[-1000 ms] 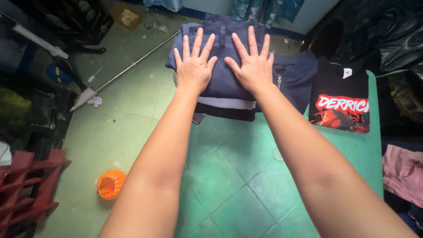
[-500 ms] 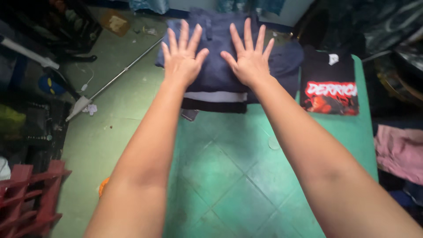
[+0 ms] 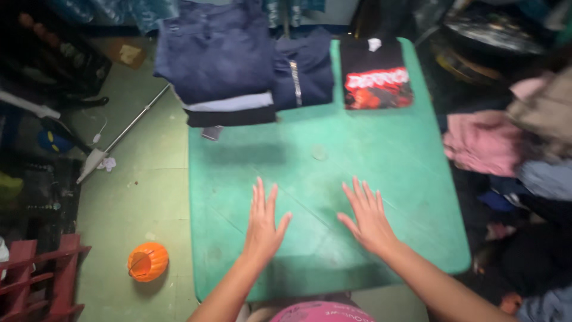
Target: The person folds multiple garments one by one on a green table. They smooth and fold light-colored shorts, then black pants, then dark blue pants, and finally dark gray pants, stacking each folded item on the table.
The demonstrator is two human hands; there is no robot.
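My left hand (image 3: 263, 224) and my right hand (image 3: 367, 216) hover flat, fingers spread, over the near half of a green table (image 3: 411, 179), holding nothing. At the table's far left edge lies a stack of folded dark blue garments (image 3: 215, 56) over a pale and a black layer. Beside it sits another folded navy garment (image 3: 305, 73) with a light strip. To the right of that is a folded black shirt with a red print (image 3: 376, 79). Both hands are well apart from the clothes.
A heap of unfolded pink, beige and blue clothes (image 3: 512, 137) lies right of the table. On the green floor at left are an orange pumpkin-shaped bucket (image 3: 147, 261), a long metal pole (image 3: 122, 134) and a red rack (image 3: 36, 274).
Both hands have left the folded blue stack and drawn back toward me over the near part of the table. The view has shifted right, showing more of the clothes heap.
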